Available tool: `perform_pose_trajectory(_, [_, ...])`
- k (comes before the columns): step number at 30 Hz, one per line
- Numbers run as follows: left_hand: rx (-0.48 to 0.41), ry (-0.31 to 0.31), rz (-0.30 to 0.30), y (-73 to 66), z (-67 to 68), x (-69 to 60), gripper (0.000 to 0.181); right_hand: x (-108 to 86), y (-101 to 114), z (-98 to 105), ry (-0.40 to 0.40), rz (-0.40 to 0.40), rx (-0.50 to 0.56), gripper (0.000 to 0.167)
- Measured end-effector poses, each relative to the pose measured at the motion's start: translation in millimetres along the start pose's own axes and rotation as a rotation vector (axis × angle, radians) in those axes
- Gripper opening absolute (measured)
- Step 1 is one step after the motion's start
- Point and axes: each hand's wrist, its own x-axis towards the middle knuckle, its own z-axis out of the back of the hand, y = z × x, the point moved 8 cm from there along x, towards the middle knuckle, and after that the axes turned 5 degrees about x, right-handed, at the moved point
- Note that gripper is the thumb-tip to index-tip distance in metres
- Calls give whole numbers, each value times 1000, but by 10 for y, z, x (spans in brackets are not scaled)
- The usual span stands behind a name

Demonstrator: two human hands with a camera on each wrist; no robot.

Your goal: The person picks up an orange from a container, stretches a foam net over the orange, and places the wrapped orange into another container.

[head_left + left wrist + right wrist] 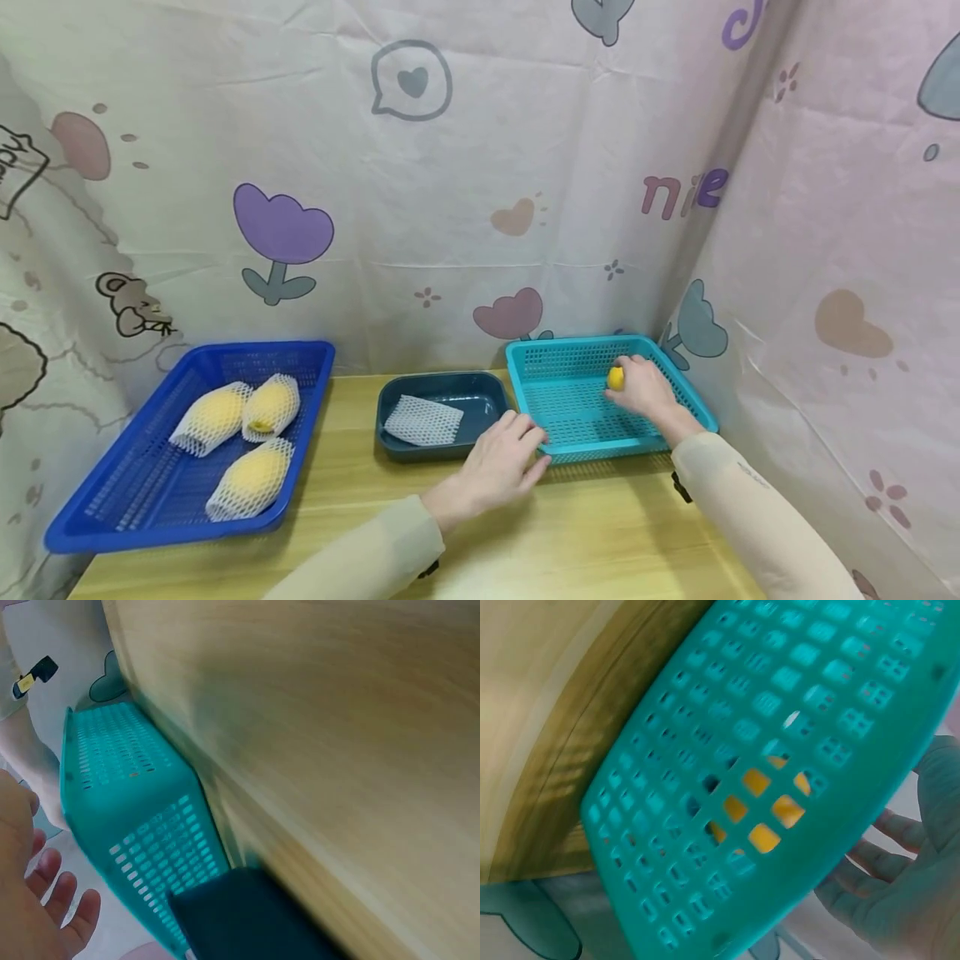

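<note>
In the head view, my right hand [643, 387] reaches into the teal basket [600, 450] and holds a small yellow fruit [616, 378], mostly hidden by the fingers. Through the basket's holes, the right wrist view shows the yellow fruit [765, 838] in pieces. My left hand [501, 460] hovers by the basket's front left corner, fingers spread and slightly bent, with nothing in them. Left of it stands a dark teal dish [480, 408], where a white foam net sleeve [423, 420] lies flat.
At the left, a blue basket [168, 500] contains yellow fruits in white foam nets, one of them a netted fruit [251, 481] near its front. All of these containers stand on a wooden table [352, 467]. A patterned curtain [420, 200] hangs close behind and at the sides.
</note>
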Motion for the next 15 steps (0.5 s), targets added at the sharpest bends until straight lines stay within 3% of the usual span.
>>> perform_pose_trajectory(7, [68, 1, -48, -41, -131, 17, 14, 117, -107, -47, 27, -47, 6, 71])
perform_pose_trajectory(15, [88, 21, -26, -29, -209, 40, 9, 244, -289, -144, 80, -119, 5, 74])
